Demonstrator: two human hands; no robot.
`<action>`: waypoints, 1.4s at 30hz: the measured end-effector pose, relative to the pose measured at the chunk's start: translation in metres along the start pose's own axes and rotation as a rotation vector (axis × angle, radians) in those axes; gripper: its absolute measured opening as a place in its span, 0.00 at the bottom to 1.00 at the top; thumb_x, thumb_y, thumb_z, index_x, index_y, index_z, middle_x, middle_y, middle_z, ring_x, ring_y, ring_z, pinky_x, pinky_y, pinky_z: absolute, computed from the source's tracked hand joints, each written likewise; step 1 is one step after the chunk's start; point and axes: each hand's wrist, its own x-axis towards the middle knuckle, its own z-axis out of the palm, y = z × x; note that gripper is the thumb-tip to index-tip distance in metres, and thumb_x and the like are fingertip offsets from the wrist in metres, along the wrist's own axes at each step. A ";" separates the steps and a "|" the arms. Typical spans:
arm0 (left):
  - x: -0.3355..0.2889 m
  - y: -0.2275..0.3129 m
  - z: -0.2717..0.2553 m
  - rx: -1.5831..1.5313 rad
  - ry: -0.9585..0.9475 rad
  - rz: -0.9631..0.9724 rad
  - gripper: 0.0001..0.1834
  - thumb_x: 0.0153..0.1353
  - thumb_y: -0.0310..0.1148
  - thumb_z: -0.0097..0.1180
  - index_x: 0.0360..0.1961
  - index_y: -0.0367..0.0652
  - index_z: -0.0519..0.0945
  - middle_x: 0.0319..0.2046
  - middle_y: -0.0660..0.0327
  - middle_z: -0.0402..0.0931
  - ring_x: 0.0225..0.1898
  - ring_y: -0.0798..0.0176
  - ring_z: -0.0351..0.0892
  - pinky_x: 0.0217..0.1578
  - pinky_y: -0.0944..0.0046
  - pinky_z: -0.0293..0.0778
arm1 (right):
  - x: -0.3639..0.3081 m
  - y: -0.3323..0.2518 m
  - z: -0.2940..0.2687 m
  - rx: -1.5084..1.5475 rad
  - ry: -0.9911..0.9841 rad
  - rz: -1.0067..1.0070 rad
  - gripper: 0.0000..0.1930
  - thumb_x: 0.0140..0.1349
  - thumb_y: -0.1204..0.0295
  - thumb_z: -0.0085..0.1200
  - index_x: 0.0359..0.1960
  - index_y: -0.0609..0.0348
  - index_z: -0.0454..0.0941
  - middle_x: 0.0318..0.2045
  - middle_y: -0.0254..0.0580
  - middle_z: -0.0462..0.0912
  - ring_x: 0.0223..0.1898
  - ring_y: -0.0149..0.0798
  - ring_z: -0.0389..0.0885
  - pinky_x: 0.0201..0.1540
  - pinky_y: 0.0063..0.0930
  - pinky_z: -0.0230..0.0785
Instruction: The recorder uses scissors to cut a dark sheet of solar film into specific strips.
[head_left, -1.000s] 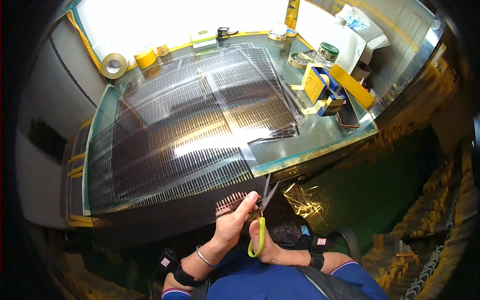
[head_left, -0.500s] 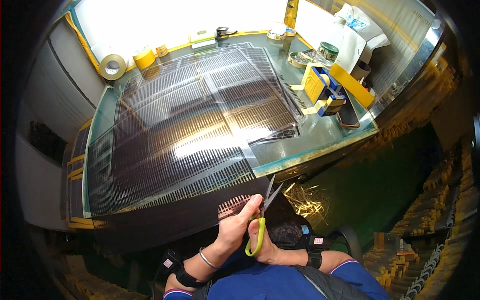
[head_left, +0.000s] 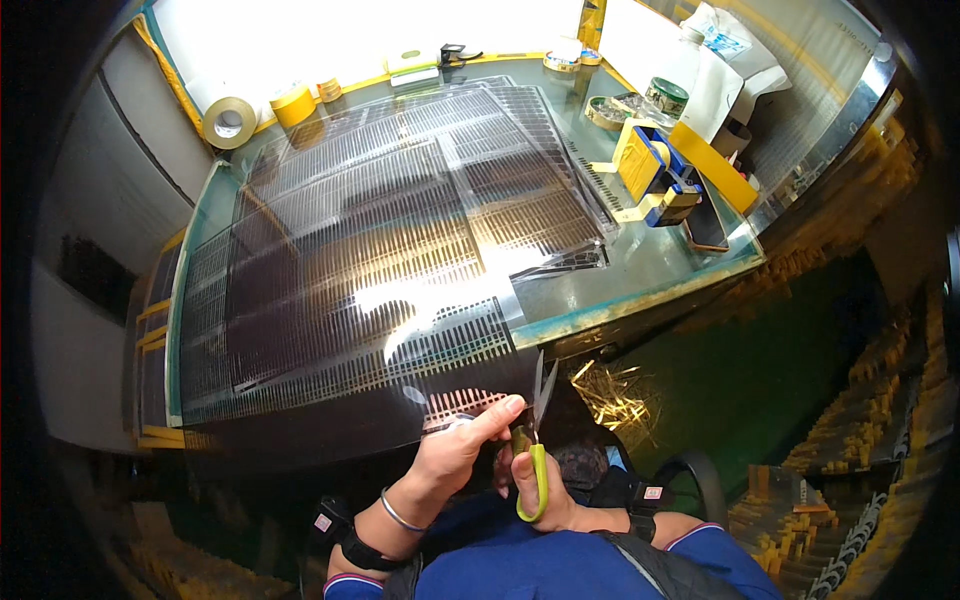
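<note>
My left hand (head_left: 455, 450) pinches the near right edge of a dark see-through film sheet (head_left: 330, 400) between thumb and fingers. Rows of small bars are printed across the film, and its front part hangs over the table edge. In my right hand (head_left: 560, 500) is a pair of scissors (head_left: 539, 470) with lime-green handles. Its blades point up and away from me, slightly parted, just right of my left thumb and the film's edge. Some of my right fingers are hidden behind the handles.
More printed films lie under this one on the glass-topped table (head_left: 570, 290). A blue and yellow tape dispenser (head_left: 655, 180) stands at the right, a phone (head_left: 708, 225) beside it. Tape rolls (head_left: 229, 123) line the back. Yellowish strips (head_left: 612, 395) lie below the table's front edge.
The scissors' blades have come closer together and point more upright. My right hand has shifted slightly right, my left slightly left. The film bends near my left hand, with a new bright reflection.
</note>
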 end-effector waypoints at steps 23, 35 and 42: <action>-0.007 0.000 -0.014 0.013 0.003 -0.015 0.08 0.48 0.34 0.63 0.23 0.42 0.79 0.19 0.69 0.72 0.20 0.76 0.68 0.22 0.76 0.63 | -0.015 -0.043 -0.030 -0.481 -0.015 0.262 0.19 0.56 0.57 0.53 0.23 0.62 0.67 0.17 0.51 0.70 0.19 0.50 0.70 0.23 0.34 0.61; -0.008 -0.021 -0.001 -0.304 0.128 0.064 0.07 0.53 0.33 0.59 0.25 0.42 0.78 0.19 0.67 0.72 0.20 0.76 0.67 0.22 0.75 0.62 | -0.008 -0.057 -0.021 -0.446 -0.017 0.397 0.18 0.59 0.58 0.50 0.20 0.60 0.67 0.11 0.36 0.69 0.12 0.29 0.70 0.16 0.24 0.61; -0.012 -0.015 0.000 -0.180 0.050 -0.034 0.07 0.53 0.35 0.59 0.24 0.43 0.78 0.15 0.70 0.69 0.15 0.78 0.61 0.15 0.77 0.55 | -0.008 -0.050 -0.023 -0.399 0.004 0.368 0.18 0.59 0.58 0.50 0.20 0.61 0.67 0.12 0.37 0.70 0.13 0.29 0.70 0.17 0.24 0.62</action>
